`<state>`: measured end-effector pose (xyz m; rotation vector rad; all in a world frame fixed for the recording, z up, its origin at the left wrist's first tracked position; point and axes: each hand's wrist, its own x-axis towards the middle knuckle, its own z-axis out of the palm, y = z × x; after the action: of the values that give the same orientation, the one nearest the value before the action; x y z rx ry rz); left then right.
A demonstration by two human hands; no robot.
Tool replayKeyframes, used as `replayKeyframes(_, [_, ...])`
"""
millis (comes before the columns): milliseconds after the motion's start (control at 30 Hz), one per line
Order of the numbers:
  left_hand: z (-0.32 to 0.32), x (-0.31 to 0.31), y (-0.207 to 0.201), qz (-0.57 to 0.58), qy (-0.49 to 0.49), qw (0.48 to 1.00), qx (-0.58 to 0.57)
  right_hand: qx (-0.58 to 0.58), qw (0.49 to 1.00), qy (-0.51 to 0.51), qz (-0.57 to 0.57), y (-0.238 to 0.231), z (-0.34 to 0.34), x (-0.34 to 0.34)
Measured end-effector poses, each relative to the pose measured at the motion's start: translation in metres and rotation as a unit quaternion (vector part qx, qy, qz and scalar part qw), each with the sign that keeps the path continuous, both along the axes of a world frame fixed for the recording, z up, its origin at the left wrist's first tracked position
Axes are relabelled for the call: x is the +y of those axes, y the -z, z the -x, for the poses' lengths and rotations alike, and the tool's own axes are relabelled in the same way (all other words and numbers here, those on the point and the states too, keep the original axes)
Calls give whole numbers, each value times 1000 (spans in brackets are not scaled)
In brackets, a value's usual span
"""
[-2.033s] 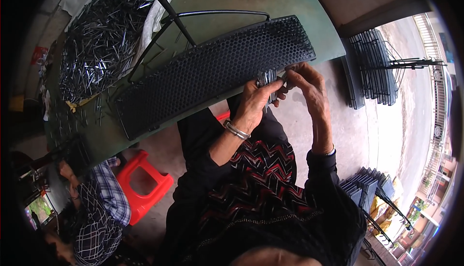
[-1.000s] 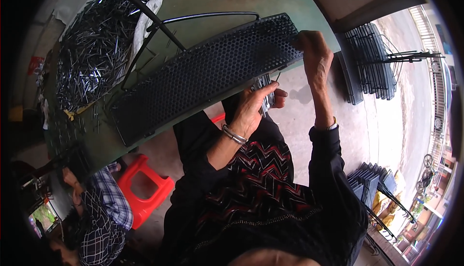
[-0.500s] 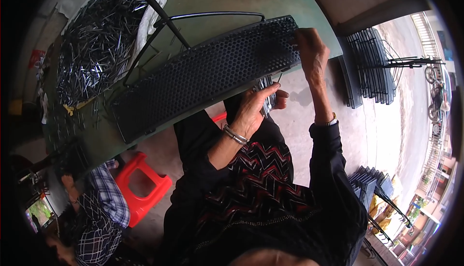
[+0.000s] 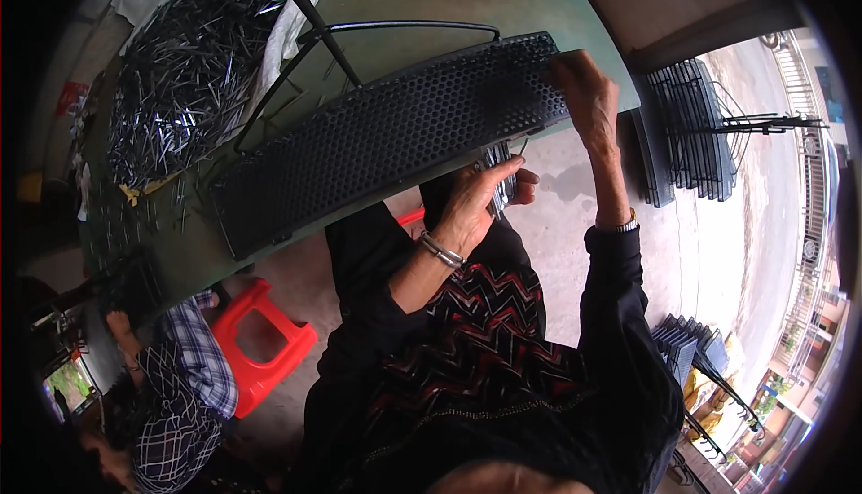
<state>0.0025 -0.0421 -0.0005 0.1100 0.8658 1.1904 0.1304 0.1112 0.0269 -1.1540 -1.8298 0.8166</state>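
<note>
A long black perforated metal panel (image 4: 404,126) with a bent rod frame lies aslant on the green table (image 4: 413,0), its near edge along the table's edge. My left hand (image 4: 476,198) is closed round a bundle of thin silvery metal strips (image 4: 499,180) just below the panel's near edge. At the panel's right end is my right hand (image 4: 588,94), knuckles up and fingers curled against the corner. Its fingertips are dark and partly hidden, so what they pinch cannot be made out.
A big heap of loose metal strips (image 4: 189,81) lies in a white sack at the left. More perforated panels (image 4: 691,126) stand stacked at the right, others (image 4: 682,346) lower down. A red stool (image 4: 269,373) and a seated person in checked clothes (image 4: 184,395) are at lower left.
The whole view has shifted slightly, with the panel and table appearing a little further right. Both my hands keep nearly the same grip and place at the panel.
</note>
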Motion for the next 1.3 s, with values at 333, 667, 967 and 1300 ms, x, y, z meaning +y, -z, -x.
replayKeyframes(333, [0,0,-2,4,3,1000,9,-42,999,-31,-5,7,-4,9])
replayKeyframes(667, [-1,1,0,6,4,1000,-2,-174,979,-12,-106,13,2,14])
replayKeyframes(967, [0,1,-2,15,2,1000,-2,-307,937,57,-155,14,10,-2])
replayKeyframes(1300, [5,-1,-4,-10,-10,1000,-8,-296,921,124,-219,30,11,-8])
